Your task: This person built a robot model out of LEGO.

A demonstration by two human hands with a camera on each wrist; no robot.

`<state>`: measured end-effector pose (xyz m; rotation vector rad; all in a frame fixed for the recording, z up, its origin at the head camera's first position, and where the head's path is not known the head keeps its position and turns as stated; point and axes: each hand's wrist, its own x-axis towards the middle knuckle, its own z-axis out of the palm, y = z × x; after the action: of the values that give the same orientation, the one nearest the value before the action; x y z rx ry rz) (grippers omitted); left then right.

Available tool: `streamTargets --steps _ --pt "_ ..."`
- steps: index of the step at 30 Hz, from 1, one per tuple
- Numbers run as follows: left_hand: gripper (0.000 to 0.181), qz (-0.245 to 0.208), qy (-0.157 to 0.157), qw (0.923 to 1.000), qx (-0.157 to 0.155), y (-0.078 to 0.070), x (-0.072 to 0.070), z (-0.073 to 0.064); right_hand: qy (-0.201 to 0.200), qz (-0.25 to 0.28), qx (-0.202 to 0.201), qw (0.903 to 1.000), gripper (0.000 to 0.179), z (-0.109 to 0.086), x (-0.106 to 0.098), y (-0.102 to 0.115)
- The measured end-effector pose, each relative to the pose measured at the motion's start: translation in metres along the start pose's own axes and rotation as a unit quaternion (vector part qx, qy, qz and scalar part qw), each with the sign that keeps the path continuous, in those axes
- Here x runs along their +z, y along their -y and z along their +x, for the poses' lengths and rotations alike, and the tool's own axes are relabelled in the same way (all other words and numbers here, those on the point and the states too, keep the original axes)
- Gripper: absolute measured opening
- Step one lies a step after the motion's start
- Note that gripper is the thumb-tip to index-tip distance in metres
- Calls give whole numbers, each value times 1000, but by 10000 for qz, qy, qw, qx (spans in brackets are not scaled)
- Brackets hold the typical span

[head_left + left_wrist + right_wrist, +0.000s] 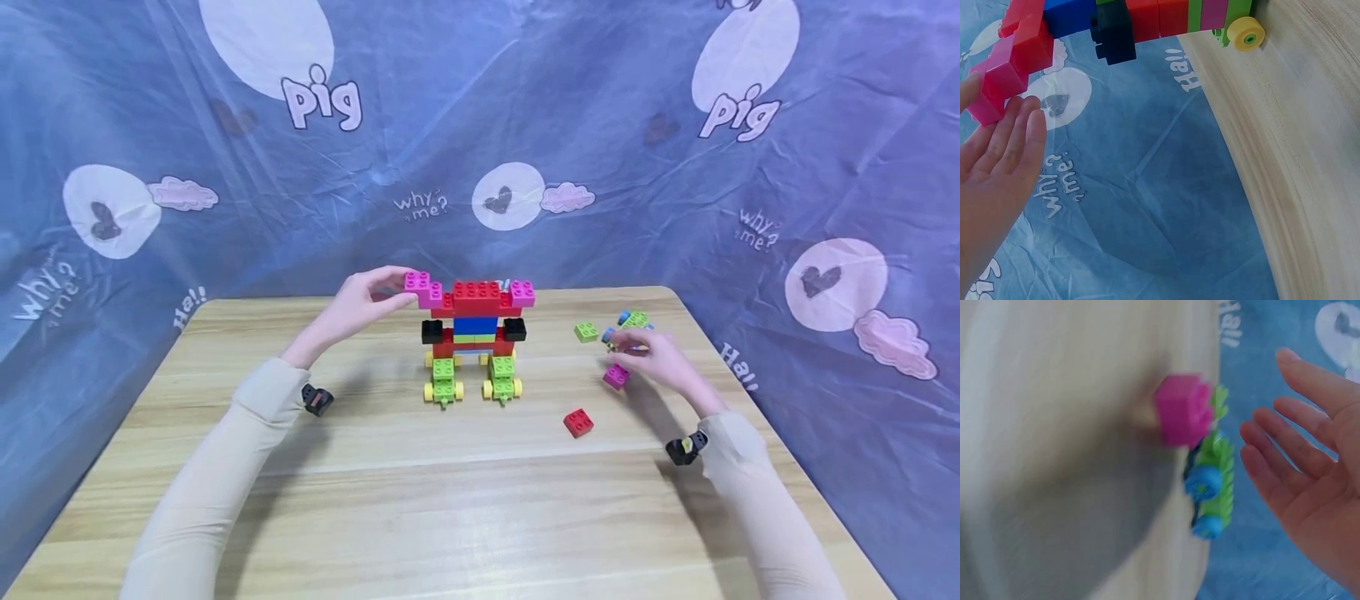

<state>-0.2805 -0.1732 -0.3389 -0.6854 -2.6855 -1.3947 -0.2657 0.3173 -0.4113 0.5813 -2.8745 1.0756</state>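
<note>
A figure of toy building blocks stands upright on the table, with red, blue, black and pink blocks above two green wheeled bases. At its upper left my left hand pinches a pink block between thumb and fingers; in the left wrist view this pink block joins the figure's arm. My right hand hovers over a loose pink block, its fingers apart and holding nothing in the right wrist view. Beyond that block is a green wheeled piece with blue wheels.
A loose red block lies on the wooden table right of the figure. Farther back sits a small green block, left of the wheeled piece. A blue printed cloth hangs behind and beside the table.
</note>
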Motion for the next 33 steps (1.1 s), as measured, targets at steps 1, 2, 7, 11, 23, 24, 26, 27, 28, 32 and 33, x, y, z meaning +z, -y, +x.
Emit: streamTargets --steps 1,2,7,11,23,24,26,27,28,32,33 --pt "46 10 -2 10000 7 0 -1 0 61 -53 47 10000 44 -2 -1 -4" --pt "46 17 -10 10000 11 0 -2 1 108 -130 78 9998 45 -3 -1 -8" --pt "44 6 -27 10000 37 2 0 1 277 -318 171 9990 49 -15 1 -24" --pt "44 2 -48 10000 49 3 0 1 344 -342 133 9987 52 -18 2 -28" --pt "45 -9 -33 9999 105 4 1 1 423 -555 288 9971 59 -20 9 -32" --pt "45 -7 -32 9999 104 4 0 1 418 -574 292 9970 58 -20 9 -32" --pt "45 -16 -27 9999 106 4 0 1 391 -628 306 9968 57 -20 10 -32" --pt "45 -20 -24 9999 104 4 0 2 371 -644 311 9967 56 -20 11 -32" --pt "45 -21 -22 9999 103 4 0 2 358 -657 307 9967 55 -20 11 -32" --pt "46 -26 -13 10000 93 4 -1 2 350 -703 235 9966 49 -19 12 -31" --pt "46 -23 -10 10000 86 3 -1 2 347 -723 216 9965 48 -19 12 -31"
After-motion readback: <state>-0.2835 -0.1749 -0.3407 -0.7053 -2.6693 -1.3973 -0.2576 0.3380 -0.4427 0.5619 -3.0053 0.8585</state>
